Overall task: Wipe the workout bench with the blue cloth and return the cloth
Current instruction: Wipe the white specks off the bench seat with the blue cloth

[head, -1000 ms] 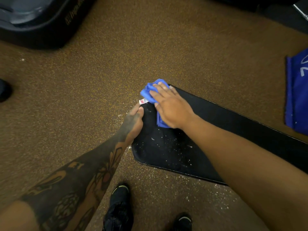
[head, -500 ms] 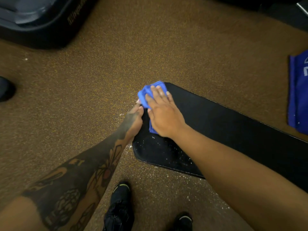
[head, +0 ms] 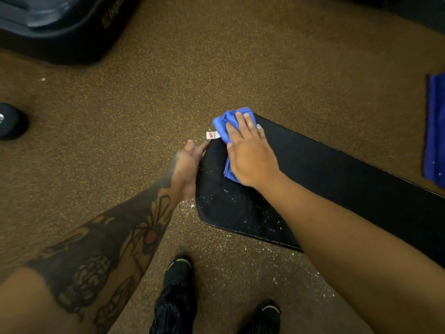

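The black padded workout bench [head: 337,179] runs from the middle of the view to the right edge, its near end speckled with white dust. A crumpled blue cloth [head: 222,126] with a small white tag lies on the bench's far left corner. My right hand [head: 250,155] presses flat on the cloth, fingers spread over it. My left hand [head: 187,165] is cupped against the bench's left edge, palm toward the pad, holding nothing.
Brown speckled floor [head: 240,56] surrounds the bench, with white dust scattered below its end. A dark machine base [head: 60,27] sits top left, a round black object [head: 9,121] at the left edge, blue fabric [head: 435,131] at the right edge. My black shoes [head: 178,295] stand below.
My right hand and the cloth slid toward the bench's left corner, then shifted slightly back right, exposing the cloth's tag again. My left hand stayed cupped at the edge.
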Demonstrator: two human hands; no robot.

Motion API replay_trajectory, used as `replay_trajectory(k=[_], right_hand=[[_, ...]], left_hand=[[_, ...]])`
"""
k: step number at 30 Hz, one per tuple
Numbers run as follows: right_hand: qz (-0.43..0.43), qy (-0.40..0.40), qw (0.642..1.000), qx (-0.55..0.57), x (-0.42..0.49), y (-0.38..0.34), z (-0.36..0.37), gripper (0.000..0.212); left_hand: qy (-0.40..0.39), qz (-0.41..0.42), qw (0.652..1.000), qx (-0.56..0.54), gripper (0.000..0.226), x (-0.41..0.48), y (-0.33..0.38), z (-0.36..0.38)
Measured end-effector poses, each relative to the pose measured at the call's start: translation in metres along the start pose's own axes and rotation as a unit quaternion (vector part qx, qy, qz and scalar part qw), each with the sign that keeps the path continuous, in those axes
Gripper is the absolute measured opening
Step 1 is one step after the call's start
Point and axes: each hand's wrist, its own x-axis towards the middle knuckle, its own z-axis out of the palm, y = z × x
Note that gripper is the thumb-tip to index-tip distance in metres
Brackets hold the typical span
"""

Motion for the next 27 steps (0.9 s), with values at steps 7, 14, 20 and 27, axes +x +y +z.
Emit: replay_trajectory(k=[7, 14, 20, 27], right_hand=[[-0.176, -0.037, 0.983, -0.029, -0.032, -0.010, 0.006, 0.055], [-0.154, -0.015, 0.987, -0.033, -0.051, -0.036, 0.015, 0.053], [-0.110, 0.013, 0.994, -0.024, -0.037, -0.025, 0.011, 0.049], [-0.252, -0.029, 0.967, -0.032, -0.047, -0.017, 0.007, 0.046]], left_hand=[[0.014, -0.001, 0.999, -0.029, 0.066, -0.003, 0.002, -0.002], [-0.003, -0.020, 0.999, -0.041, 0.079, -0.002, 0.010, -0.008], [-0.053, -0.044, 0.998, -0.006, 0.092, -0.003, 0.022, -0.014], [-0.058, -0.061, 0.996, 0.040, 0.080, -0.006, 0.026, -0.020]])
